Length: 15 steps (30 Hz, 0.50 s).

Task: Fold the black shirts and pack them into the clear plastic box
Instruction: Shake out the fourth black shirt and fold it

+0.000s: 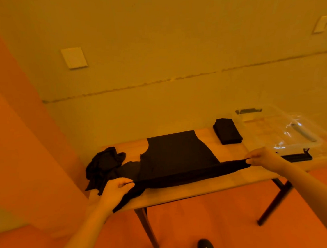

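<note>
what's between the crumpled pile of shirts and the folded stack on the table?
Head view: the spread black shirt, near edge pinched by the left hand and right hand, lies between the crumpled pile and folded stack.

Whole scene under a strong orange-yellow cast. Spread shirt (177,153) plain black, no pattern or print visible. Crumpled pile of shirts (104,165) the same flat black. Folded stack (227,131) black too, edges slightly darker. Bench (201,188) light tan wood with faint grain, legs dark brown to black. Plastic box (285,133) clear, colourless, with white glints; its latches (296,157) black. Wall (154,47) dull yellow-olive, crossed by a thin darker line. Wall plate (74,58) pale cream. Floor (213,226) saturated orange-red. Shoe (206,247) black with small pale markings, too blurred to read.
</note>
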Each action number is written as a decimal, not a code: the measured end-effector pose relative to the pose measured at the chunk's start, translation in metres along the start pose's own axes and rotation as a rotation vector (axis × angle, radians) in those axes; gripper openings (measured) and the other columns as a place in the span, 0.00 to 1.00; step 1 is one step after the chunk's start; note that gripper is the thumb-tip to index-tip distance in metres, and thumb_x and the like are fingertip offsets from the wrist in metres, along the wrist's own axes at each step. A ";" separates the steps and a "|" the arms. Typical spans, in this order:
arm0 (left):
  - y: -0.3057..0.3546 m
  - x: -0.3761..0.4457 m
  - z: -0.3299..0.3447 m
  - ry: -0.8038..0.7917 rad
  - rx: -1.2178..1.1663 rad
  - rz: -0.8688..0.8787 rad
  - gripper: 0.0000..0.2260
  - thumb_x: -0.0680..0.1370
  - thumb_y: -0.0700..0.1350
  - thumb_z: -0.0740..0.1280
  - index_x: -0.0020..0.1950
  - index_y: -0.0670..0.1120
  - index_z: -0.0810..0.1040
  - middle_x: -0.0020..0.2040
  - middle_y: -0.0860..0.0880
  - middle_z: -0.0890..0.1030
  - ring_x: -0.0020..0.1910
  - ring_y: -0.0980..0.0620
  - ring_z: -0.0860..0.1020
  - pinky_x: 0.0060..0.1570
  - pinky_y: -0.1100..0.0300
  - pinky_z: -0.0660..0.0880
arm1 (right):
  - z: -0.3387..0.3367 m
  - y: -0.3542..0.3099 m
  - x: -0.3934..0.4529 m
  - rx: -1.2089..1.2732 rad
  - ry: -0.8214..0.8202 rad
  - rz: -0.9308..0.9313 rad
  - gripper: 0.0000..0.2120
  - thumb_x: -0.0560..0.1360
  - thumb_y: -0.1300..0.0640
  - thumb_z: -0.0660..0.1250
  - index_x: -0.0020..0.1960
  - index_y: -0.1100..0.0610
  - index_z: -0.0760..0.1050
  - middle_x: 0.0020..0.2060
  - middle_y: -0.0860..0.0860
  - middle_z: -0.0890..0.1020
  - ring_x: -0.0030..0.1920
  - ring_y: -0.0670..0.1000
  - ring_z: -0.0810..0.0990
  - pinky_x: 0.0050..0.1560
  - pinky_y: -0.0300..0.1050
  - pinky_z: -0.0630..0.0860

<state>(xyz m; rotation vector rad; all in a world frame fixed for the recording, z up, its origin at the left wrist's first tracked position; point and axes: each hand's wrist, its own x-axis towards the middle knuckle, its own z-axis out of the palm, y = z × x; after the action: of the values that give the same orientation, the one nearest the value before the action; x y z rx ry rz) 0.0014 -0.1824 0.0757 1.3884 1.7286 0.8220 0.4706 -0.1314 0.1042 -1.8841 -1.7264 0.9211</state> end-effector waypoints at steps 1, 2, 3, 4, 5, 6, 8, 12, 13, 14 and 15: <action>-0.002 -0.005 0.000 -0.010 0.002 -0.009 0.10 0.75 0.38 0.68 0.40 0.54 0.77 0.40 0.50 0.80 0.41 0.52 0.78 0.45 0.57 0.74 | 0.001 0.002 -0.004 -0.001 -0.010 -0.002 0.05 0.72 0.66 0.68 0.44 0.59 0.82 0.41 0.63 0.82 0.44 0.60 0.79 0.47 0.51 0.75; -0.005 -0.010 0.001 -0.015 0.003 -0.016 0.10 0.75 0.39 0.68 0.39 0.54 0.77 0.40 0.50 0.80 0.40 0.51 0.78 0.44 0.59 0.74 | 0.002 0.006 -0.006 -0.004 -0.024 -0.003 0.06 0.73 0.66 0.68 0.43 0.58 0.81 0.40 0.62 0.82 0.44 0.59 0.79 0.46 0.50 0.75; -0.008 -0.015 0.002 -0.017 0.010 -0.019 0.11 0.75 0.38 0.68 0.39 0.55 0.77 0.39 0.51 0.80 0.40 0.51 0.78 0.42 0.61 0.74 | 0.002 0.009 -0.010 -0.009 -0.037 0.008 0.07 0.73 0.66 0.68 0.42 0.56 0.81 0.39 0.60 0.82 0.43 0.58 0.79 0.45 0.47 0.74; -0.012 -0.019 0.005 -0.014 0.008 -0.022 0.11 0.75 0.38 0.68 0.39 0.55 0.77 0.39 0.52 0.79 0.40 0.52 0.78 0.40 0.63 0.73 | 0.003 0.013 -0.012 -0.005 -0.058 0.017 0.07 0.73 0.65 0.68 0.42 0.55 0.81 0.39 0.59 0.82 0.43 0.58 0.80 0.44 0.46 0.74; -0.016 -0.022 0.007 -0.013 0.006 -0.024 0.11 0.75 0.38 0.68 0.39 0.54 0.77 0.37 0.54 0.79 0.39 0.54 0.78 0.38 0.65 0.72 | 0.004 0.016 -0.016 -0.012 -0.079 0.033 0.07 0.73 0.65 0.68 0.42 0.54 0.81 0.39 0.58 0.83 0.44 0.57 0.80 0.45 0.45 0.74; -0.019 -0.026 0.010 -0.016 0.005 -0.031 0.11 0.75 0.38 0.68 0.39 0.54 0.77 0.34 0.55 0.79 0.35 0.57 0.77 0.35 0.67 0.71 | 0.004 0.019 -0.018 -0.018 -0.096 0.044 0.08 0.73 0.64 0.68 0.41 0.53 0.81 0.40 0.56 0.83 0.44 0.55 0.80 0.47 0.46 0.75; -0.022 -0.033 0.015 -0.037 0.013 -0.047 0.10 0.74 0.37 0.68 0.38 0.52 0.78 0.27 0.56 0.77 0.24 0.61 0.73 0.27 0.67 0.67 | 0.005 0.021 -0.023 -0.034 -0.114 0.062 0.08 0.73 0.63 0.68 0.41 0.51 0.81 0.40 0.53 0.84 0.45 0.52 0.81 0.49 0.46 0.76; -0.030 -0.043 0.019 -0.131 0.033 -0.073 0.09 0.74 0.37 0.69 0.38 0.49 0.82 0.34 0.50 0.83 0.34 0.57 0.79 0.34 0.70 0.72 | 0.000 0.021 -0.035 -0.047 -0.150 0.083 0.09 0.73 0.65 0.67 0.39 0.54 0.81 0.39 0.52 0.83 0.43 0.49 0.80 0.40 0.35 0.72; -0.030 -0.045 0.020 -0.160 0.049 -0.083 0.07 0.74 0.38 0.69 0.39 0.48 0.83 0.37 0.48 0.83 0.37 0.54 0.79 0.37 0.69 0.72 | -0.003 0.021 -0.040 -0.054 -0.157 0.090 0.08 0.73 0.65 0.67 0.39 0.55 0.81 0.39 0.51 0.82 0.42 0.48 0.79 0.38 0.34 0.71; -0.031 -0.047 0.022 -0.183 0.061 -0.088 0.06 0.74 0.38 0.69 0.40 0.47 0.83 0.39 0.46 0.83 0.39 0.54 0.80 0.39 0.67 0.73 | -0.005 0.022 -0.043 -0.059 -0.158 0.093 0.08 0.74 0.65 0.67 0.40 0.55 0.81 0.38 0.51 0.82 0.41 0.47 0.79 0.37 0.33 0.70; -0.030 -0.049 0.024 -0.200 0.069 -0.086 0.05 0.74 0.39 0.69 0.41 0.47 0.83 0.40 0.47 0.83 0.40 0.54 0.80 0.39 0.67 0.73 | -0.007 0.024 -0.048 -0.062 -0.157 0.098 0.07 0.74 0.65 0.67 0.40 0.56 0.81 0.38 0.51 0.82 0.40 0.46 0.79 0.36 0.32 0.70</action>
<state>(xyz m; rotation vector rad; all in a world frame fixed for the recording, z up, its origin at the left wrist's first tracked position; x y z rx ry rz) 0.0134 -0.2359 0.0458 1.3814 1.6619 0.5612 0.4924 -0.1807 0.1014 -1.9989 -1.7833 1.0904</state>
